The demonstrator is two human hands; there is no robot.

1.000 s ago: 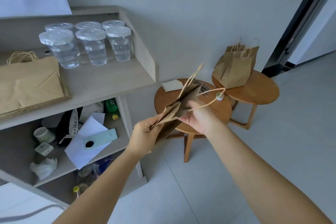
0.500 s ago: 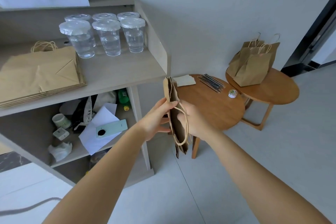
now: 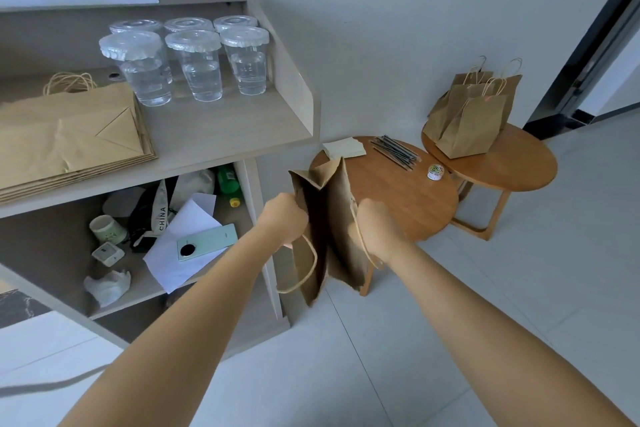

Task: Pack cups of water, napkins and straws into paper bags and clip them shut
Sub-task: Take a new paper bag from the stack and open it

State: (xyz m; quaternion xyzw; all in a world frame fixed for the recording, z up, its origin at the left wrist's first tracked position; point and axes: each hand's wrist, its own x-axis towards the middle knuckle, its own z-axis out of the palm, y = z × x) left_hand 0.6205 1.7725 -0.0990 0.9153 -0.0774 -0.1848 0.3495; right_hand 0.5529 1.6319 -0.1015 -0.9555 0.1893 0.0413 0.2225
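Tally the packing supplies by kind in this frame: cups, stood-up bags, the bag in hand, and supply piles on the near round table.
Lidded cups of water: 6
Standing paper bags on the far table: 3, as far as overlap shows
Bag being opened by left hand and right hand: 1
Napkin stack: 1
Straw pile: 1
Clip tub: 1
Total: 13

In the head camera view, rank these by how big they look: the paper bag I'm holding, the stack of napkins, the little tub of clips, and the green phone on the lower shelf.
Largest to smallest:
1. paper bag, though it is nearest the camera
2. green phone
3. stack of napkins, close to the phone in apparent size, so that order is unsure
4. tub of clips
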